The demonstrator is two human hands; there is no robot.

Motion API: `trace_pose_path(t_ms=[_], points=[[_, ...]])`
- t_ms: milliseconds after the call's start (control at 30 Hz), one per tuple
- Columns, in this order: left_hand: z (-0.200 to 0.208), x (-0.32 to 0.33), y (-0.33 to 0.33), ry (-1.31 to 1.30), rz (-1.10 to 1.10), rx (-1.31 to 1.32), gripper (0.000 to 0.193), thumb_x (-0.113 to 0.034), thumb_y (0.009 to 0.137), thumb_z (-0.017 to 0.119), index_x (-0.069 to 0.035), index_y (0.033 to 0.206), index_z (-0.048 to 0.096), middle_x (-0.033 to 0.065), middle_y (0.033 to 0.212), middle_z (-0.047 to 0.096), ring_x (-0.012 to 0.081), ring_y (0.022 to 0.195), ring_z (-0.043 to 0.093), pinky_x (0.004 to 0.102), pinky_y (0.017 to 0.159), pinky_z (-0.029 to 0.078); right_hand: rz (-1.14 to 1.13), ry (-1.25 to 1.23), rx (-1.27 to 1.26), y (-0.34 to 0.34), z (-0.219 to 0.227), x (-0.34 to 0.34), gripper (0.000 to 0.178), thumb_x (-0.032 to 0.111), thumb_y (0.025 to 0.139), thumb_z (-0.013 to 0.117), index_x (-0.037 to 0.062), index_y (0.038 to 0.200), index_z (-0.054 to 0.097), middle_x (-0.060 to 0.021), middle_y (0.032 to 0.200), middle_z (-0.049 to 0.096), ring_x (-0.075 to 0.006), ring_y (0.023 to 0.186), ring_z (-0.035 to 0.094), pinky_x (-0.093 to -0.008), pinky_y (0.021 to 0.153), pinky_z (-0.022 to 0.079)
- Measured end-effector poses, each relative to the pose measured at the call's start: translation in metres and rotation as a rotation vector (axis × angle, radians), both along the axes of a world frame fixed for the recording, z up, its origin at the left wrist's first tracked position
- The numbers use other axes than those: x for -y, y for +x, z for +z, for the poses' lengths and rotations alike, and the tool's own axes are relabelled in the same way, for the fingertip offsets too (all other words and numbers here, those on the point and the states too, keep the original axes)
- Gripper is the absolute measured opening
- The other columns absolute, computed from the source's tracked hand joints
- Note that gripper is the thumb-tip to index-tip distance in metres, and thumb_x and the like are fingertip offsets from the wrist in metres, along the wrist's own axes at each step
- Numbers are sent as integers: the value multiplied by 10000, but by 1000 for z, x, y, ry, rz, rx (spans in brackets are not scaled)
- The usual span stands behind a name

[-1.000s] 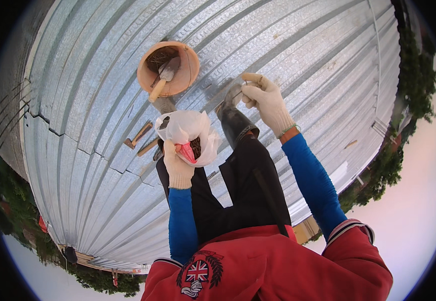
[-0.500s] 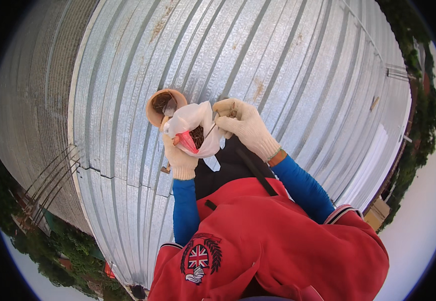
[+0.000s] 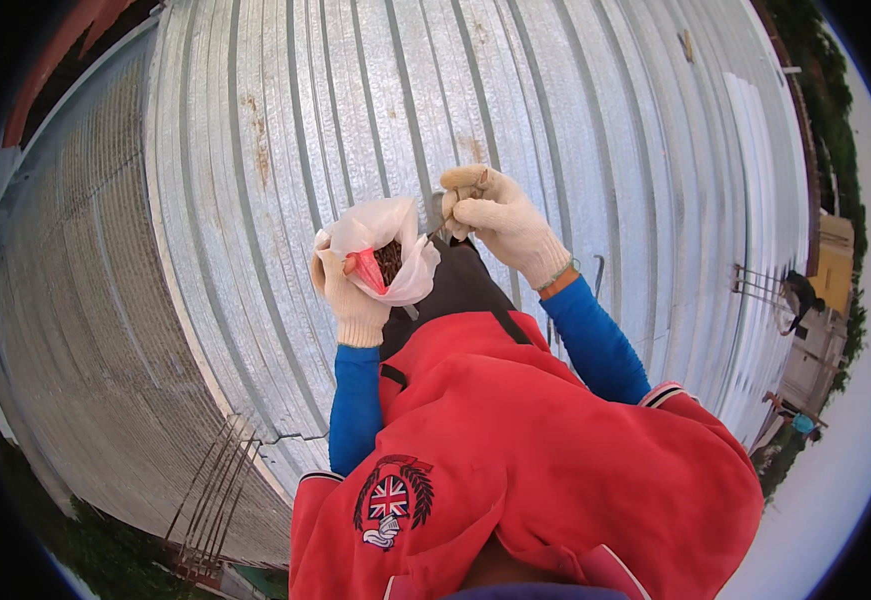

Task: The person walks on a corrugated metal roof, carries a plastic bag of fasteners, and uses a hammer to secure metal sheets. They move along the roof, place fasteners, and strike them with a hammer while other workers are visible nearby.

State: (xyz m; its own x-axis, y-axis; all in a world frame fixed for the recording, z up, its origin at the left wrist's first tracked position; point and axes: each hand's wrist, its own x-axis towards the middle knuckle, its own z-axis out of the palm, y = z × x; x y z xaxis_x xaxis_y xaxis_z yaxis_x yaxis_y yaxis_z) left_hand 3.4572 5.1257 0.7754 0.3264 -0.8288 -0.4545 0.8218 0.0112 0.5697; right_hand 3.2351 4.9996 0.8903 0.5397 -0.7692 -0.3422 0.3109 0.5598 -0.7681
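Observation:
My left hand (image 3: 348, 300), in a cream knit glove, grips a white plastic bag (image 3: 410, 275) by its side. A red patch shows on the bag near the thumb. Through the bag's mouth I see a heap of small, thin brown pieces (image 3: 388, 262) like nails or screws; their exact kind is too small to tell. My right hand (image 3: 503, 222), gloved alike, is raised just right of the bag and apart from it. Its fingers are closed in a pinch, with thin nail-like pieces (image 3: 474, 191) partly showing between them.
Ribbed metal roofing sheets (image 3: 285, 120) spread under and ahead of me, with a duller, rougher section (image 3: 85, 260) to the left. Several bare rebar rods (image 3: 217, 490) stick out at lower left. A hooked rod (image 3: 598, 272) lies by my right forearm. Another person (image 3: 800, 297) is far right.
My right hand has moved up and away from the bag. The view has shifted, and the orange-brown pot beside the bag no longer shows. A person has come into view at the far right.

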Motion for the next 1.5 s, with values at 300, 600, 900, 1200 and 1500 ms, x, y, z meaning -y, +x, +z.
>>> trace_pose_path(t_ms=[300,600,900,1200,1500], points=[[22,-16,-13,-28,-293,-131,756,-617,1080,478,-30,1556,473,197,1528,579,386,1374,588,546,1163,492,-91,-259,-500,-14,69,-68,340,111,901,780,-47,1199,738,-98,1032,778,-133,928,712,-297,848,584],[96,29,-125,53,-504,-278,789,-651,1075,456,-28,1559,458,212,1528,573,406,1388,576,563,1169,488,-298,-203,-522,-106,74,-54,339,123,897,772,-52,1186,741,-99,1029,772,-135,925,715,-295,828,585],[74,87,-222,-59,-692,-218,760,-638,1037,578,-58,1522,504,178,1485,611,362,1310,635,534,1115,541,-334,-37,-476,-243,51,-68,197,125,895,728,-10,1036,710,-20,896,674,-80,742,599,-267,668,510],[63,134,-288,-109,-1081,-167,789,-611,1081,500,3,1574,440,220,1517,583,381,1372,593,539,1177,480,-693,40,-525,-260,42,-93,234,137,861,733,-28,1027,728,-37,871,694,-96,759,623,-279,666,514],[56,166,-347,-52,-1431,-223,773,-627,1054,546,-8,1515,508,186,1466,622,343,1337,619,499,1135,516,-1026,146,-528,-290,80,-99,251,135,880,736,-49,1051,726,-54,879,729,-97,737,631,-268,649,522]])
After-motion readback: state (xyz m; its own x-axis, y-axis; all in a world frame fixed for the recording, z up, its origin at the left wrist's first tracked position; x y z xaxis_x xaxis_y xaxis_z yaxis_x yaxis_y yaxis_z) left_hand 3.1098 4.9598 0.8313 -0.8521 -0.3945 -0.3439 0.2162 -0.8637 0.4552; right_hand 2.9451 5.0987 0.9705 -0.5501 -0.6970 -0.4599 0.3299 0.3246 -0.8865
